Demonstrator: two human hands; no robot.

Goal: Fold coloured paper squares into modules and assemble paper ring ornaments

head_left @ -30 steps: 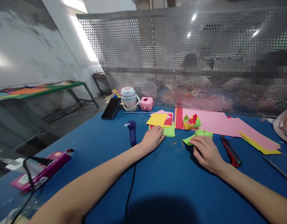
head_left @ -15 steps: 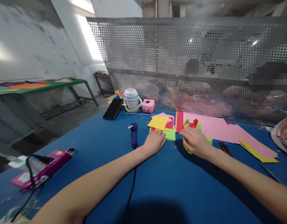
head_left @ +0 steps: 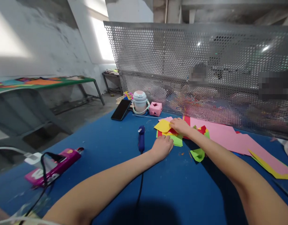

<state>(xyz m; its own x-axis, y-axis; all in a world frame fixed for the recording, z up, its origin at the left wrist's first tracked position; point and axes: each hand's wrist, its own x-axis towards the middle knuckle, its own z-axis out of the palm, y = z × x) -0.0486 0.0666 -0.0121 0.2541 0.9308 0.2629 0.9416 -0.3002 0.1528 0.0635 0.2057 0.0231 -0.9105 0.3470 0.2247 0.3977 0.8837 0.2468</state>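
Observation:
My right hand (head_left: 180,126) reaches across to a small stack of coloured paper squares and pinches the lifted edge of the yellow square (head_left: 163,126) on top. My left hand (head_left: 162,147) rests on the blue table with its fingers curled, touching the near edge of the green square (head_left: 177,140) at the bottom of the stack. A folded green paper piece (head_left: 197,154) lies loose on the table under my right forearm. A folded multicoloured paper shape (head_left: 202,130) sits just behind that forearm.
A blue glue gun (head_left: 141,139) with a black cord lies left of the stack. A phone (head_left: 121,109), a white pot (head_left: 140,102) and a pink cube (head_left: 155,109) stand at the back by the perforated metal screen (head_left: 204,68). Large pink sheets (head_left: 230,136) spread right. A magenta device (head_left: 52,167) lies near left.
My right hand left the folded green piece and moved left and forward to the paper stack, where it now lifts the yellow square. The left hand stayed by the stack. The camera view shifted.

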